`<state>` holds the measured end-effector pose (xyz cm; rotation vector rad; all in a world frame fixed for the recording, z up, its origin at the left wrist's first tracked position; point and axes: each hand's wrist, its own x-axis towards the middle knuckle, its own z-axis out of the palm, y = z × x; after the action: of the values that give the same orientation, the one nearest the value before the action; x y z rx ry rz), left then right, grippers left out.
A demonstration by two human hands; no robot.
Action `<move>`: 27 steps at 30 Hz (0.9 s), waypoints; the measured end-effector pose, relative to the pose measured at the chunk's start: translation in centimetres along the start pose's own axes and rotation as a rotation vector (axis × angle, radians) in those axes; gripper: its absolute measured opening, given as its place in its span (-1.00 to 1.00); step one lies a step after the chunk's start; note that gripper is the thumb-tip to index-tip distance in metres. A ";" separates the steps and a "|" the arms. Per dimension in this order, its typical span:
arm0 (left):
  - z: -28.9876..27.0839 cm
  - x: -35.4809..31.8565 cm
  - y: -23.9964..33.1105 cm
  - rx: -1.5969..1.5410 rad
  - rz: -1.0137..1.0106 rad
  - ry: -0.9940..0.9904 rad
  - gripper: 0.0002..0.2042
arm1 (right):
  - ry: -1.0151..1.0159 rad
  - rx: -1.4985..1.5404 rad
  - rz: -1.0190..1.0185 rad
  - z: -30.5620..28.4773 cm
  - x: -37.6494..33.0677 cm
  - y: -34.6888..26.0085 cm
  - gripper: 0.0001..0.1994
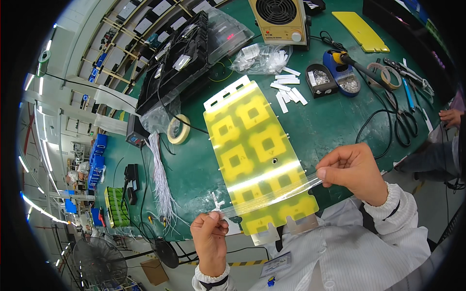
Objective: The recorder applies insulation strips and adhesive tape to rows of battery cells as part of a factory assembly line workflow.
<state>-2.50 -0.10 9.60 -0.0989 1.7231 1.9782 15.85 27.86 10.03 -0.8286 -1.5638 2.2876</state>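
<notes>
Left hand [211,240]: thumb and forefinger pressed together, pinching the left end of a clear ribbed strip [272,198]; the remaining fingers are curled. Right hand [357,169]: thumb and forefinger closed on the strip's opposite end, remaining fingers bent behind them.

The strip is stretched between the two hands over the near part of a yellow translucent panel [242,161]. Its long axis runs from lower left to upper right, the right end being the higher in view. Whether the strip touches the panel cannot be determined.

The panel lies on the green desk [335,123], its near end at the desk edge in front of the person. Its long axis leads away from the body, the far end leaning left; the strip crosses it roughly widthwise. Square ring shapes show in pairs along the panel.

Loose white strips [290,92] lie just beyond the panel's far right side. A masking tape roll [185,133] and a bundle of white wires [162,182] lie to its left. Black-handled scissors [404,128] lie well to its right.
</notes>
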 end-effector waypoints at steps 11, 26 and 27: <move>-0.2 0.3 -0.5 0.009 -0.019 0.003 -0.81 | 0.010 0.014 0.014 -0.1 0.2 0.6 -0.85; 0.5 0.5 -2.1 -0.032 -0.017 -0.012 -0.76 | -0.039 0.068 -0.028 -0.4 0.8 2.3 -0.84; 0.6 0.5 -2.3 -0.045 -0.014 -0.002 -0.74 | -0.045 0.075 -0.017 -0.4 0.8 2.5 -0.84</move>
<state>-1.78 0.76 7.41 -0.1242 1.6730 2.0063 15.75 27.62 7.40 -0.7471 -1.4870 2.3527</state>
